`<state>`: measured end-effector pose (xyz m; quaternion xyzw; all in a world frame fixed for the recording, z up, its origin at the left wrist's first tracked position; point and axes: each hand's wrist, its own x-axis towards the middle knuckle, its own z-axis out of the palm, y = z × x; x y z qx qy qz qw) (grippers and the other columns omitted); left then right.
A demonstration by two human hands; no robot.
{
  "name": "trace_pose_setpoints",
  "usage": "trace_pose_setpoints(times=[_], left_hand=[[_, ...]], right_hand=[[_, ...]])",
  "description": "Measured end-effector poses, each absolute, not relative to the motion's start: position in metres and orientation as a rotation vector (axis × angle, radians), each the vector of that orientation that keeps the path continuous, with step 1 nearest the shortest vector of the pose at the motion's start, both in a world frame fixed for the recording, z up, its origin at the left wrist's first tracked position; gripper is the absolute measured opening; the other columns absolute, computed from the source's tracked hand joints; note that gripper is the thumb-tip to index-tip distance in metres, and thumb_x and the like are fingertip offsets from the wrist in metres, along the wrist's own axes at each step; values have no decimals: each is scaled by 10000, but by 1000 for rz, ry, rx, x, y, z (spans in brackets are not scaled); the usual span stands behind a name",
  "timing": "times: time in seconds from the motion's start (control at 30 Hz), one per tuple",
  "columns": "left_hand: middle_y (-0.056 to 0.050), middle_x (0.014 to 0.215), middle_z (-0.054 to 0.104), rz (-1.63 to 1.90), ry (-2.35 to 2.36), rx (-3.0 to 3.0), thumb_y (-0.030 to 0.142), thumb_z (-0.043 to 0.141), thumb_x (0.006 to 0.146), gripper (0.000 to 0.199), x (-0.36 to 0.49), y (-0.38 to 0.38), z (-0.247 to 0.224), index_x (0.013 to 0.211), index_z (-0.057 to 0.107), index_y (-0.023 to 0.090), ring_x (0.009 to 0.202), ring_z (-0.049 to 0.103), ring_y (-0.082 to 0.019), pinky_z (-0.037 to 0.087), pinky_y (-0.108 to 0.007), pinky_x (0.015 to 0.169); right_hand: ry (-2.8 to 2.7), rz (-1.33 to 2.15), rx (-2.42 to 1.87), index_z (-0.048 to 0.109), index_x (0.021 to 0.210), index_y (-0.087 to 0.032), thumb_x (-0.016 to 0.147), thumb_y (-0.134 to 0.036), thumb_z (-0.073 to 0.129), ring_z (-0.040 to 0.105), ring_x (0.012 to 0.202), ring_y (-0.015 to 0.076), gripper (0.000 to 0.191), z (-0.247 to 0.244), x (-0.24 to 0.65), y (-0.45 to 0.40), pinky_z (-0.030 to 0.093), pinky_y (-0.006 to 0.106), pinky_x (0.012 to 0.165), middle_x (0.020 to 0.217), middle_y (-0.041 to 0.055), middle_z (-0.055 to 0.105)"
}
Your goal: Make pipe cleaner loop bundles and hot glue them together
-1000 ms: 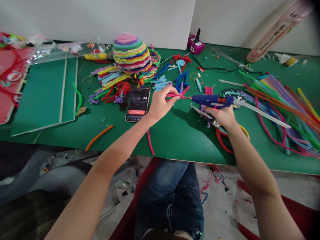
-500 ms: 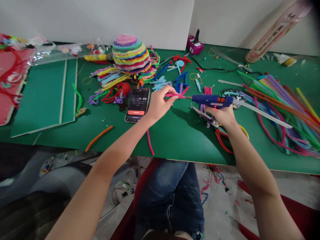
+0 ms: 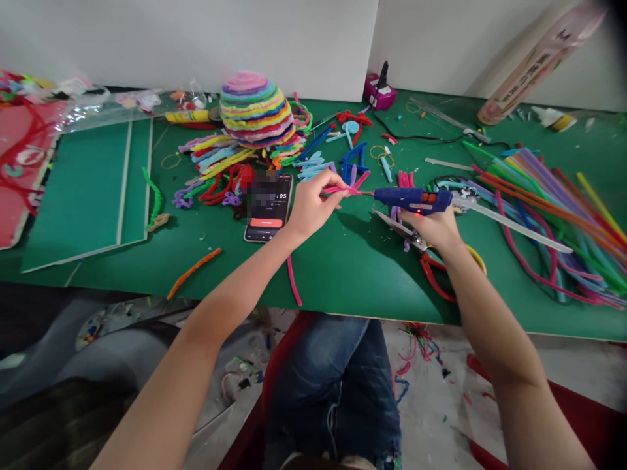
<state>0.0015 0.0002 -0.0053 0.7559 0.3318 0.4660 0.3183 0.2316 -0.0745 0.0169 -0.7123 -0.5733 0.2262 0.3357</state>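
Head view: A green board point(image 3: 83, 189) is lying at left on the table point(image 3: 362, 287), with a green stem point(image 3: 155, 192) curling along its right edge. An orange stem point(image 3: 194, 273) is resting near, while a striped dome point(image 3: 255, 111) is sitting far among loose coloured stems. The phone point(image 3: 267, 223) is lying face up beside the left wrist, perhaps so that its display is staying readable.

At center, the left hand point(image 3: 311, 209) is pinching pink stems point(image 3: 334, 190), thumb and forefinger clamping them together. The stems are pointing right, apparently so that their tips are meeting the nozzle while the fingers are keeping clear of the heat. The right hand point(image 3: 435, 227) is gripping a blue glue gun point(image 3: 414, 199), fingers closing around its handle; whether one is pressing the trigger, the view is not showing. The gun is lying nearly level, seemingly to steady its nozzle beside the pink tips.

Scissors point(image 3: 402, 230) are lying beneath the gun, their red and yellow handles spreading near the right wrist. At far right, a pink bottle point(image 3: 539, 72) is leaning; nearer, a bundle point(image 3: 573, 209) of long stems is fanning across the table.
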Motion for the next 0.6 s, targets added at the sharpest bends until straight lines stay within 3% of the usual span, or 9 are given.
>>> trace_pose_setpoints(times=[0.13, 0.27, 0.47, 0.6], left_hand=[[-10, 804, 670, 1199, 815, 1899, 333, 635, 847, 165, 4, -2, -1, 826, 582, 179, 776, 707, -131, 577, -182, 552], [-5, 809, 648, 1277, 782, 1802, 337, 640, 841, 178, 3, -2, 2, 832, 550, 184, 765, 704, -130, 557, -172, 516], [-19, 930, 606, 1299, 805, 1775, 429, 591, 864, 222, -2, 9, -1, 919, 516, 227, 808, 681, -133, 565, -190, 519], [-37, 989, 586, 1287, 837, 1800, 444, 562, 883, 264, -1, 15, -13, 1043, 458, 262, 773, 675, -129, 575, -215, 537]], right_hand=[[-1551, 571, -1878, 535, 601, -237, 661, -321, 620, 595, 636, 214, 134, 17, 233, -77, 537, 377, 626, 612, 27, 608], [-1633, 376, -2022, 591, 663, -227, 635, -362, 680, 635, 731, 277, 165, 20, 240, -76, 532, 441, 731, 677, 63, 649], [-1306, 261, -1930, 626, 887, -217, 698, -476, 667, 656, 866, 265, 323, 19, 279, -64, 523, 389, 772, 935, 88, 712], [-1045, 170, -2196, 622, 956, -157, 691, -487, 658, 640, 938, 295, 425, 12, 307, -56, 480, 386, 811, 1050, 185, 688]])
